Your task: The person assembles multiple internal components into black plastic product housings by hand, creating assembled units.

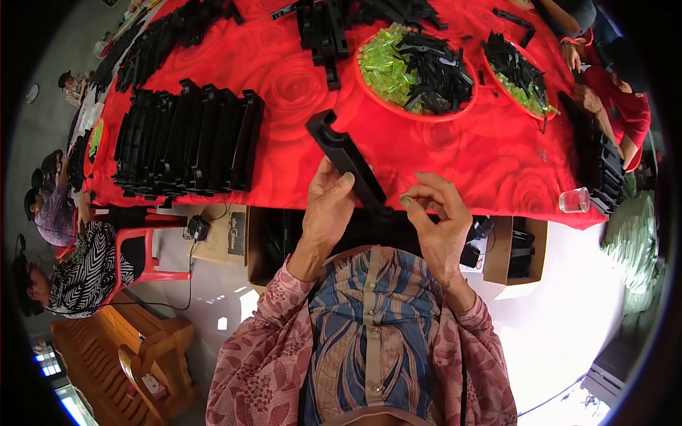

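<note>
Left hand holds the black part over the near edge of the counter. Long axis slants down-right; lower end lies just left of the right hand. Right grip: narrow; contents not discernible.

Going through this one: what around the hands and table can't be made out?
All in the head view:
- Left hand: some fingers hidden behind the long black part.
- Right hand: anything pinched is too small to tell.
- Round bowl: bottom covered by yellow-green pieces and black pieces.
- Right-hand cardboard box: far end hidden by the red cloth.
</note>
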Available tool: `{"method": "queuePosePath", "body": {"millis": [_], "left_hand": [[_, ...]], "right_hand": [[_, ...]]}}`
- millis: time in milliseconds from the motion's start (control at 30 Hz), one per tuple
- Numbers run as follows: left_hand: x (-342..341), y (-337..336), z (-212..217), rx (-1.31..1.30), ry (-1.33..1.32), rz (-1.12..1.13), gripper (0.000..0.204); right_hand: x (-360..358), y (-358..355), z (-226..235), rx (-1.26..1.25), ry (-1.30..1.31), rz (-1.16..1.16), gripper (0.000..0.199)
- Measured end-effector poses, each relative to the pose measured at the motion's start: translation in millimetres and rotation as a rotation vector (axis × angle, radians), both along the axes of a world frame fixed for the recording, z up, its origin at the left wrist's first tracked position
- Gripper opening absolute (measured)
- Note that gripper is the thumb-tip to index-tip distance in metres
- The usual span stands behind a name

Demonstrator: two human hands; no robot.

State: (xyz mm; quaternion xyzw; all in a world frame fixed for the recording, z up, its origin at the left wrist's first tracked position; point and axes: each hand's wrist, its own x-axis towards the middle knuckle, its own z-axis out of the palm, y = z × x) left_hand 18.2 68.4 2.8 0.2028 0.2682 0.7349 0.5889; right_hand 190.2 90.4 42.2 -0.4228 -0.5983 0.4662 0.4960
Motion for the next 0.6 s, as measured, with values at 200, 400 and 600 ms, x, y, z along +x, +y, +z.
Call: {"method": "queuePosePath", "body": {"millis": [200,400,600], "left_hand": [[9,-23,-6,0.066,0.404,0.146,0.049],[15,-23,-1,0.209,0.782,0.251,0.043],[11,-20,-13,0.452,1.126,0.39,0.039]], "right_hand": [[3,3,3,-0.199,-0.064,-0.01,0.031],[2,7,4,-0.128,0.006,-0.037,0.03],[0,8,3,-0.052,-0.076,-0.007,0.036]]}}
